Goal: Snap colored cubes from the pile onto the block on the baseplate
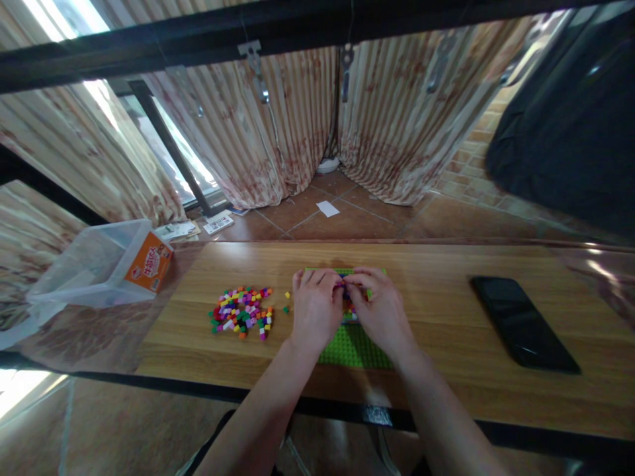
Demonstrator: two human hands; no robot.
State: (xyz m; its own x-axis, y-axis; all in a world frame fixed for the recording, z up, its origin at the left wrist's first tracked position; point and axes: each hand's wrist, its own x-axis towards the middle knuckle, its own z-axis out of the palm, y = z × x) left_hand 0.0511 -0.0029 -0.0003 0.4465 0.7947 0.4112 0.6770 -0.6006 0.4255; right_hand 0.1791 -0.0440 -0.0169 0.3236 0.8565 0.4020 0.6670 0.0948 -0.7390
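black phone (pixel 523 324), clear bin (pixel 106 268), striped curtains (pixel 297 125)

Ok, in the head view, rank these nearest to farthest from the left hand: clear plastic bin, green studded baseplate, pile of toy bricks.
1. Green studded baseplate: at the left hand, extending rightward.
2. Pile of toy bricks: on the tabletop, to the left.
3. Clear plastic bin: farther left, past the tabletop's edge.

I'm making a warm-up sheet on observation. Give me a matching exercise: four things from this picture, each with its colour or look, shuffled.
1. Baseplate
2. Phone
3. Loose bricks
4. Plastic box

A. Black, lying flat
B. See-through, with an orange label
C. Green, studded
D. Many colours, clustered together

Pairs: 1-C, 2-A, 3-D, 4-B
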